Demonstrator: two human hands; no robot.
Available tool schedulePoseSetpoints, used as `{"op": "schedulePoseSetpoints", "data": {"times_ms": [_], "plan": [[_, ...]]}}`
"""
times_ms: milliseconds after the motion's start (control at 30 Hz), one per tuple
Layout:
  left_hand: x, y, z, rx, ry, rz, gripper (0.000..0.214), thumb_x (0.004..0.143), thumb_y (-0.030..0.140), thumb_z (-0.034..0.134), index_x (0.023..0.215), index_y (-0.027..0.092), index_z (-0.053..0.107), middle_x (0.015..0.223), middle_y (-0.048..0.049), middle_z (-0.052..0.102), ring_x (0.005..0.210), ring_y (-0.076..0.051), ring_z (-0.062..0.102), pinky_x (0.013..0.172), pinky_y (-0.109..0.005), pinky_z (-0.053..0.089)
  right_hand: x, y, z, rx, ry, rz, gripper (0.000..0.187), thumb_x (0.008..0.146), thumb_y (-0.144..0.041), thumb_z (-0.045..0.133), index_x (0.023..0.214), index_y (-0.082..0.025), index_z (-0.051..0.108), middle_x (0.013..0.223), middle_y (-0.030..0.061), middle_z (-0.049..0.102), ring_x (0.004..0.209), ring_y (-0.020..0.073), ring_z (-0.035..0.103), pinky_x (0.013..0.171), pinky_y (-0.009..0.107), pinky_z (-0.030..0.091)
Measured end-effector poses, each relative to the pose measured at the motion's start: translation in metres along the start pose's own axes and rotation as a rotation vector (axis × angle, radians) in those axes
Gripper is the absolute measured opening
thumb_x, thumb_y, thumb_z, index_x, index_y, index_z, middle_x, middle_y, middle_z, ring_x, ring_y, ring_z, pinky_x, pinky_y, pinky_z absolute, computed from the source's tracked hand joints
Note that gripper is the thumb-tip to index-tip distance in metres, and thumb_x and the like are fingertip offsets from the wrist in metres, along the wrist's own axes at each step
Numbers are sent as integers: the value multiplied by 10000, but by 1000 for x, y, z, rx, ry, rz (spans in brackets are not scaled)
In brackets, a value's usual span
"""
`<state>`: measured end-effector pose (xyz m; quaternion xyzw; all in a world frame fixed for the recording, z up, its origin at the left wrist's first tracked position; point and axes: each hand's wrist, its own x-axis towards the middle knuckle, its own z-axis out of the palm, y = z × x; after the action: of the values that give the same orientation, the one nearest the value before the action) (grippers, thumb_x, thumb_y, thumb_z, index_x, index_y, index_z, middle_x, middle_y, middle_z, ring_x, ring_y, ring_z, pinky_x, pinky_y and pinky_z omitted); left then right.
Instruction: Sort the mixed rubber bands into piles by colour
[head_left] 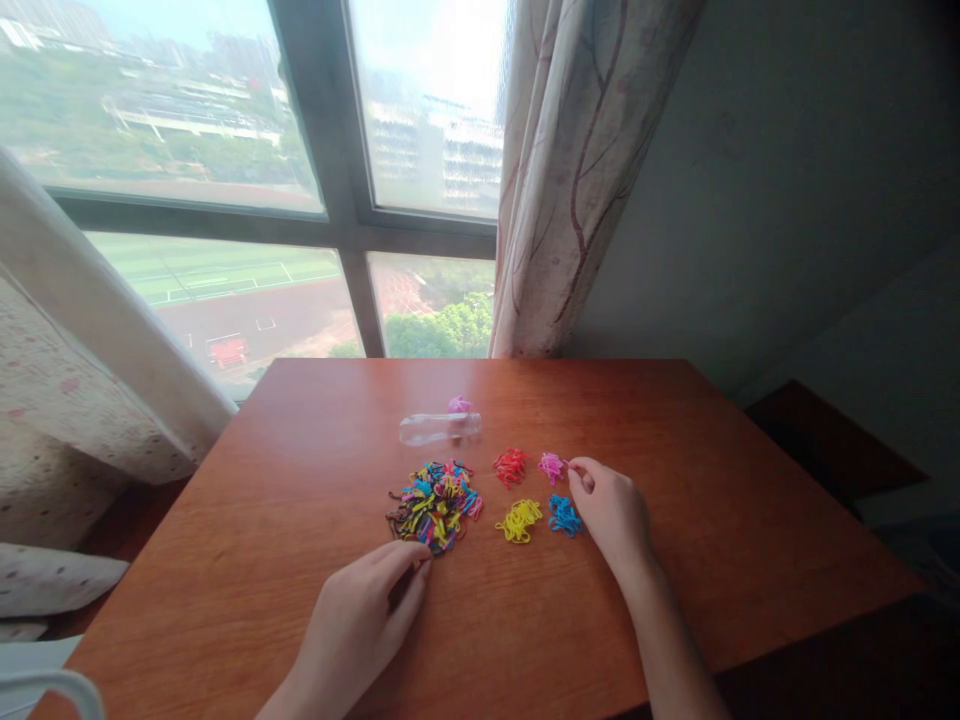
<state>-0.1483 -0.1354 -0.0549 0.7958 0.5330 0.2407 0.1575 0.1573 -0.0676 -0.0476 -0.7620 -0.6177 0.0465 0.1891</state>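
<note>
A mixed pile of small rubber bands (435,505), in black, yellow, blue, pink and red, lies on the wooden table (487,620). At its near edge is my left hand (367,605), thumb and forefinger closed together; what they hold, if anything, is too small to tell. To the right lie four small one-colour heaps: red bands (511,467), pink bands (551,466), yellow bands (519,521) and blue bands (565,515). My right hand (615,510) pinches a pink rubber band at the right edge of the pink heap.
Behind the mixed pile a clear plastic bottle (427,429) lies on its side, with a purple-pink object (460,404) by it. A window (337,220) and curtains (570,170) stand beyond the table's far edge. A white curved object (60,682) shows at lower left.
</note>
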Motion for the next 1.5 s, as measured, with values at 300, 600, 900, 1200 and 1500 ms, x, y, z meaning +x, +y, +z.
{"op": "schedulePoseSetpoints", "data": {"times_ms": [300, 600, 900, 1200, 1500], "plan": [[1, 1, 1, -4, 17, 4, 184, 924, 244, 467, 925, 258, 651, 866, 17, 745, 753, -145, 714, 656, -211, 522, -31, -24, -1, 139, 63, -97, 191, 885, -279, 534, 922, -248, 719, 742, 1, 700, 650, 165, 618, 583, 254, 324], [1, -2, 3, -9, 46, -1, 175, 920, 258, 484, 951, 263, 656, 881, 24, 749, 755, -146, 720, 659, -217, 538, -84, -75, 19, 259, -96, -287, 173, 883, -142, 549, 919, -249, 680, 813, -24, 707, 714, 154, 645, 645, 238, 351], [2, -1, 2, 4, 46, 20, 196, 919, 255, 473, 951, 259, 666, 898, 6, 760, 771, -154, 729, 675, -217, 552, -94, -105, 28, 221, -161, -283, 180, 884, -144, 598, 1017, -258, 638, 858, -11, 721, 761, 167, 667, 630, 230, 352], [1, -1, 2, 20, 28, 6, 198, 919, 254, 474, 950, 254, 670, 907, -2, 761, 780, -163, 730, 681, -230, 556, -90, -106, 35, 191, -111, -293, 109, 874, -138, 614, 852, -244, 624, 763, -29, 690, 693, 157, 650, 580, 248, 304], [1, -1, 2, 20, -2, -9, 201, 931, 263, 465, 955, 255, 664, 915, -4, 754, 789, -164, 723, 685, -233, 547, -92, -101, 37, 180, -95, -306, 142, 886, -126, 575, 793, -232, 593, 716, -30, 664, 645, 145, 621, 573, 260, 259]]}}
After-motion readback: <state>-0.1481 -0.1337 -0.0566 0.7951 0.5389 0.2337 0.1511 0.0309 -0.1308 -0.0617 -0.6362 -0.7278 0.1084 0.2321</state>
